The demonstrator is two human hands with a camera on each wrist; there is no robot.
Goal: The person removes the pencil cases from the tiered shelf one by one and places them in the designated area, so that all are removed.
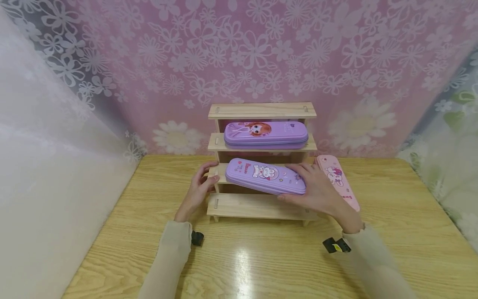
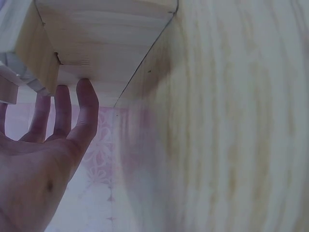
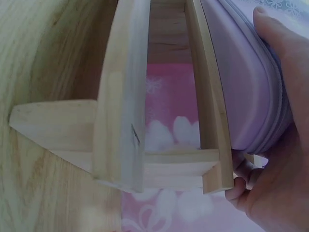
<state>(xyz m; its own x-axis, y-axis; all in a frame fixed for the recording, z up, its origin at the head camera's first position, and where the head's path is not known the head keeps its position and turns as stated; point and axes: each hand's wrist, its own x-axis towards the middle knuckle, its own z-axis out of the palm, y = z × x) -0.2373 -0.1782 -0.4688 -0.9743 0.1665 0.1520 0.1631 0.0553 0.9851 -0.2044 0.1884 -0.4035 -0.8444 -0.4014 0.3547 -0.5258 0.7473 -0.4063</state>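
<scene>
Right hand (image 1: 318, 189) gripping lilac case (image 1: 254, 175)

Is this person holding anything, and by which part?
The right hand holds the lower purple case by its right end; the left hand grips the stand at its left side.

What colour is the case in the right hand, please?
The case is light purple, showing best in the head view.
</scene>
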